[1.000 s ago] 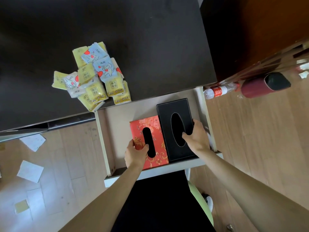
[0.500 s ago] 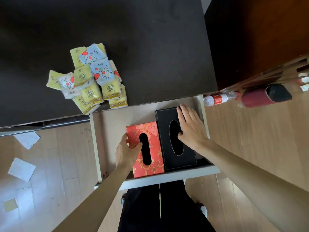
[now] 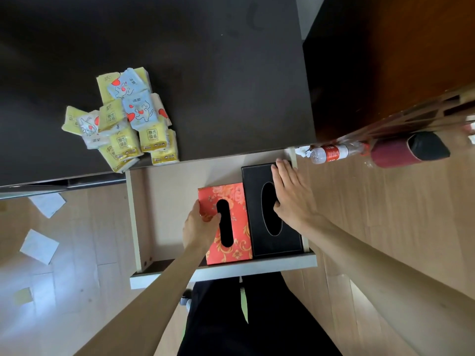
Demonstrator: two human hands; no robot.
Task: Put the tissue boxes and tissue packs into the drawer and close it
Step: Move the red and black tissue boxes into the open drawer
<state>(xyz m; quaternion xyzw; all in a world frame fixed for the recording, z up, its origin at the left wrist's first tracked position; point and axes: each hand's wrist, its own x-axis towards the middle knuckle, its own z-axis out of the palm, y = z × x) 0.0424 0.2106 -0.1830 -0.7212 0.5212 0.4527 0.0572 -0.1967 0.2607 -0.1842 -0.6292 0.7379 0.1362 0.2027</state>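
Note:
The drawer is pulled open below the dark desk. Inside it a red floral tissue box lies beside a black tissue box, which fills the right side. My left hand grips the red box's left edge, thumb on its top. My right hand rests flat, fingers extended, on top of the black box. A pile of several yellow and blue tissue packs sits on the desk near its front edge, just above the drawer's left corner.
The dark desk top stretches behind the packs. A wooden cabinet stands to the right, with a plastic bottle and a dark red roll on the floor beside it. Paper scraps lie on the wooden floor at left.
My right hand slid from the black box's near end to lie flat along its far half. My left hand moved up the red box's left edge. The boxes sit slightly deeper in the drawer.

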